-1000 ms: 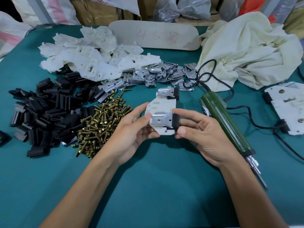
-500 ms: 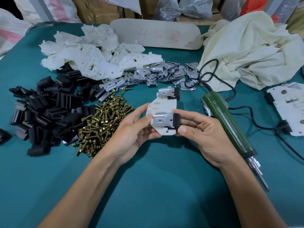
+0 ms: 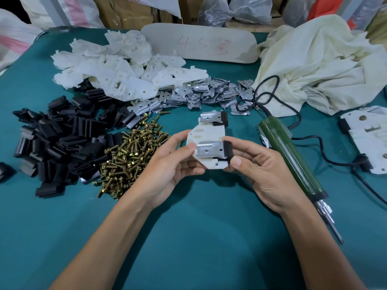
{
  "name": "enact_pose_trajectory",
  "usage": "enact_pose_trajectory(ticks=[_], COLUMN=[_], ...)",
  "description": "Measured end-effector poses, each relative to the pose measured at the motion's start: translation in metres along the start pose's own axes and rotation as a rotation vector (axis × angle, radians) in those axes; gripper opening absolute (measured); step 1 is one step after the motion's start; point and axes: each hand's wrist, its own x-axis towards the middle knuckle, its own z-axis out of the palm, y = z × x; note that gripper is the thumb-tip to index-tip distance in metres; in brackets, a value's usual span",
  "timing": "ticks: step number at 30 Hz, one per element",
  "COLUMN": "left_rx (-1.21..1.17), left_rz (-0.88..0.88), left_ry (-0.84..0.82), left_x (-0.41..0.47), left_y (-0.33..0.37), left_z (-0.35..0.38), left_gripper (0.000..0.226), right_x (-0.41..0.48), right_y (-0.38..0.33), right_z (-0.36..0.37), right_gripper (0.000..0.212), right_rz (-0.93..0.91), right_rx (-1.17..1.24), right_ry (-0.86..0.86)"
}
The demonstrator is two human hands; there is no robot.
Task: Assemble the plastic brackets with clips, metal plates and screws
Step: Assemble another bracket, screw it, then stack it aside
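White plastic bracket (image 3: pixel 206 136), carrying two metal plates and black clips, sits above the teal surface (image 3: pixel 188 237), just right of the brass screws (image 3: pixel 134 151), clamped in both grips: left hand (image 3: pixel 169 166), right hand (image 3: pixel 261 174).

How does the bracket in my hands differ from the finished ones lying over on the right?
The held bracket is lifted between the left hand and right hand; the finished brackets lie flat on the table. Its metal plates show empty screw holes; theirs show brass screw heads. Both are white plastic with black clips.
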Motion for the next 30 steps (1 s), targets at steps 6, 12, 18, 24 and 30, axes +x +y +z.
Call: enact_pose_trajectory(ticks=[6,12,18,24,30], left_rx=[0.651,1.253,0.968,0.946,1.205], left_rz=[0.261,0.739,0.529,0.238,0.294], left_ry=[0.151,0.221,-0.113,-0.145,-0.028], left_x=[0.001,-0.005,-0.02,-0.003,0.001], left_y=[0.006,0.032,0.053,0.014,0.0], left_z=[-0.008,-0.003,0.003,0.011,0.014], left_gripper=[0.051,0.03,0.022,0.018,0.025], right_x=[-0.001,-0.005,-0.001,0.004,0.008], right_y=[-0.007,-0.013,-0.016,-0.009,0.002], right_z=[-0.007,-0.011,-0.018,-0.019,-0.021], right_gripper=[0.035,0.031,0.055,0.043,0.03], right_rz=[-0.06,-0.066,-0.038,-0.044,-0.076], right_rx=[0.08,0.102,0.071,0.005,-0.252], right_ry=[-0.019,0.042,0.195,0.263,0.264])
